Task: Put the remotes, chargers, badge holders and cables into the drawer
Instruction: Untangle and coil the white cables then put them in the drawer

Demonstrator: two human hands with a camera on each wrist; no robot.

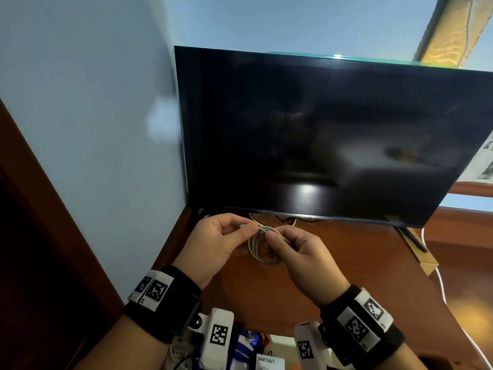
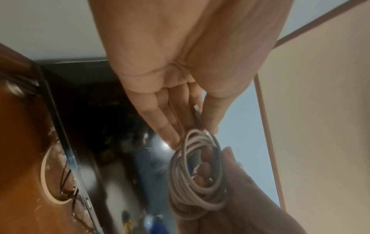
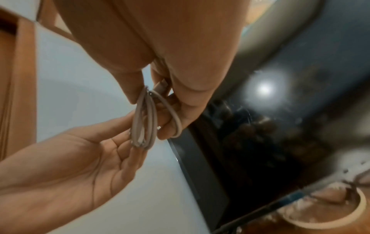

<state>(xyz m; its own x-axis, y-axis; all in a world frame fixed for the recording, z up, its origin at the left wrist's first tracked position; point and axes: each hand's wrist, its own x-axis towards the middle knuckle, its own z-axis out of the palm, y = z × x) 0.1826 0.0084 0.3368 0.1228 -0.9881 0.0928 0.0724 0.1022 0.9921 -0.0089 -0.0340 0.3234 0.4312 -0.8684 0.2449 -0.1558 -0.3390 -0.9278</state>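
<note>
A coiled white cable [image 1: 262, 243] hangs in the air above the wooden cabinet top, just in front of the television. My left hand [image 1: 226, 237] pinches one plug end of the coil [image 2: 197, 172] between thumb and fingers [image 2: 210, 114]. My right hand [image 1: 290, 244] pinches the coil's other side, with a plug [image 3: 161, 86] tucked under its thumb; the coil [image 3: 145, 120] loops down between both hands. At the bottom of the head view the open drawer [image 1: 277, 340] shows a small white box [image 1: 268, 361], blue items and cables, partly hidden by my wrists.
A large black television [image 1: 320, 134] stands on the brown cabinet top [image 1: 360, 263], close behind my hands. Thin cables [image 1: 288, 220] run under its lower edge. A white cord [image 1: 448, 303] trails down the cabinet's right side. A blue wall and a brown door frame are on the left.
</note>
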